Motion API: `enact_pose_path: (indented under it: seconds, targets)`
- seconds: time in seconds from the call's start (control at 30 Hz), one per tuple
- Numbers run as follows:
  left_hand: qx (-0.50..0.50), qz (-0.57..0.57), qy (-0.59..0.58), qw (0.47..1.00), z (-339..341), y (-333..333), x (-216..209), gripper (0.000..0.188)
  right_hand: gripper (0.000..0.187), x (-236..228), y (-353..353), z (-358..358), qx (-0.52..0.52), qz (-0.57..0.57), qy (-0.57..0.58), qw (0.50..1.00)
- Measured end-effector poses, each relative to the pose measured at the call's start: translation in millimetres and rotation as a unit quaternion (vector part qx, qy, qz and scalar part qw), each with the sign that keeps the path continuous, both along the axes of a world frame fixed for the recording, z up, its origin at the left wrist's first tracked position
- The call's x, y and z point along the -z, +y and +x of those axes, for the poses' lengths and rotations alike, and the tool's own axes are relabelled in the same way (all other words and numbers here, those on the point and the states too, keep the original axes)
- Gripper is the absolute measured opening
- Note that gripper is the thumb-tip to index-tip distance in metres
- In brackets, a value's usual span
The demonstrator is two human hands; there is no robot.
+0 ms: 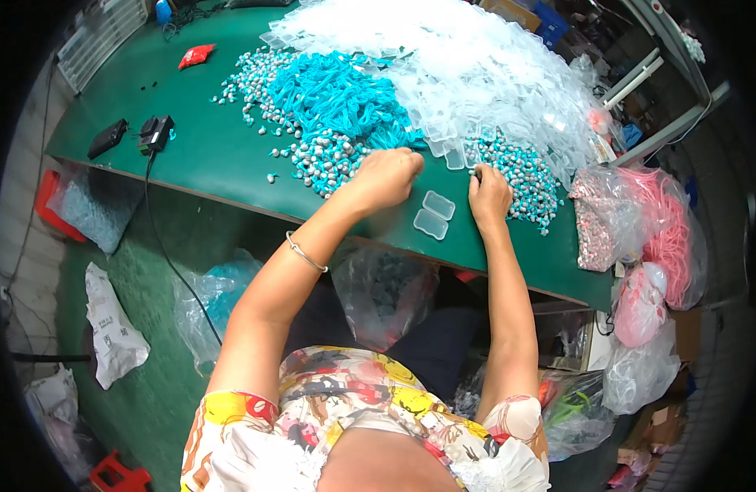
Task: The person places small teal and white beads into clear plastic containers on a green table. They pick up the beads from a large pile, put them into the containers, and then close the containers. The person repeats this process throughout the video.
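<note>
In the head view, an opened clear plastic case lies on the green table near its front edge, its two halves side by side, between the person's hands and apart from both. The left hand is curled into a loose fist beside a pile of small grey-and-teal pieces; the right hand bends its fingers at the edge of a second pile of such pieces; the fingertips are too small and hidden to tell whether either pinches anything. Beyond the left hand, a mound of teal cords crowds against a great heap of clear cases that covers the far side, a few of its cases jutting toward the gap between the hands. Well off to the left are a red packet, a black box and a dark device whose black cable hangs over the front edge. At the right end, a bag of pink cords bulges beside a bag of pink-and-grey pieces, below a metal frame. A clear bag sits under the front edge, between the forearms; on the floor at left lies a white sack.
</note>
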State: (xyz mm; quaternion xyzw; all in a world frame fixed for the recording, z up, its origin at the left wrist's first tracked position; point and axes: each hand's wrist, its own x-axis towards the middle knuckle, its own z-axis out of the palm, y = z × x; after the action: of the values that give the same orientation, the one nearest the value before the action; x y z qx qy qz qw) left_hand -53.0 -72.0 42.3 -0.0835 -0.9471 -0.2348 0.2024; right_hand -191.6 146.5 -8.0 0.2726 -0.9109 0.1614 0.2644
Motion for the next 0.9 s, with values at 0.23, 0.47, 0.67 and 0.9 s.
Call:
enact_pose_path:
  seconds: [0.23, 0.47, 0.67, 0.9]
  targets:
    - [0.064, 0.167, -0.043, 0.983, 26, 29, 16, 0.013, 0.014, 2, -12, -4, -0.002, -0.005, 0.020, 1.000]
    - [0.029, 0.169, -0.084, 0.982, 42, 34, 20, 0.013, 0.007, -8, 0, 21, -0.064, -0.092, 0.016, 0.994]
    - [0.040, 0.138, -0.071, 0.987, 43, 44, 27, 0.013, 0.009, -42, 17, 88, -0.165, -0.072, -0.066, 0.981]
    - [0.022, 0.124, -0.084, 0.988, 44, 45, 26, 0.013, 0.012, -46, 4, 116, -0.251, 0.048, -0.063, 0.965]
